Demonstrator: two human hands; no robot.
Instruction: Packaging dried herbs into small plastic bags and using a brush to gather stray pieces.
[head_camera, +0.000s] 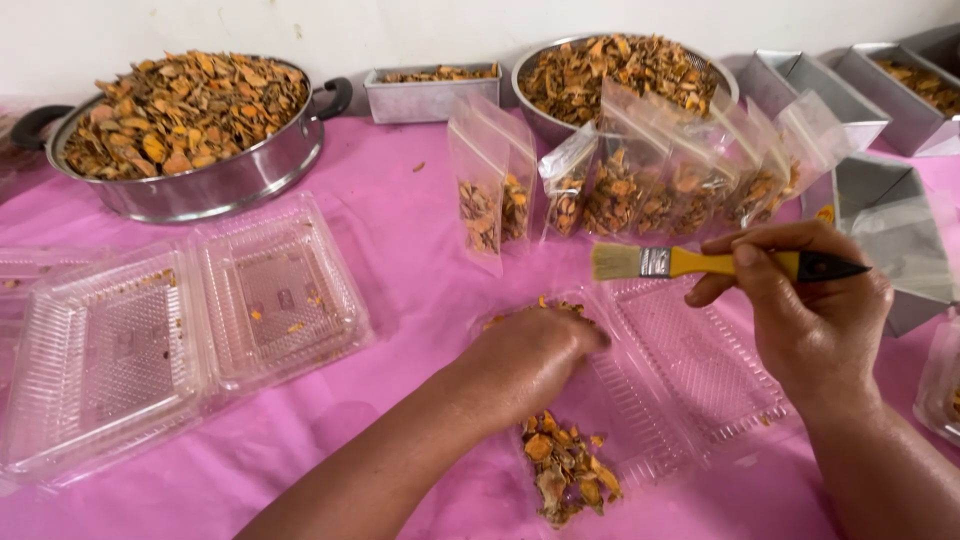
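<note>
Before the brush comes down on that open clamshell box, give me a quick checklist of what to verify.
1. Paintbrush held firmly in right hand: ok.
2. Bristles clean: cannot tell.
3. Left hand steadies the open clamshell box: ok.
4. Lid half free of dried orange chips: not ok, a few crumbs remain.
5. Filled zip bags out of the brush's way: ok.

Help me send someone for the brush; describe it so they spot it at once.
On the pink table, look in front of the row of clear bags. The right hand holds the brush level there: the only yellow-handled thing, with pale bristles and a black tip.
</note>
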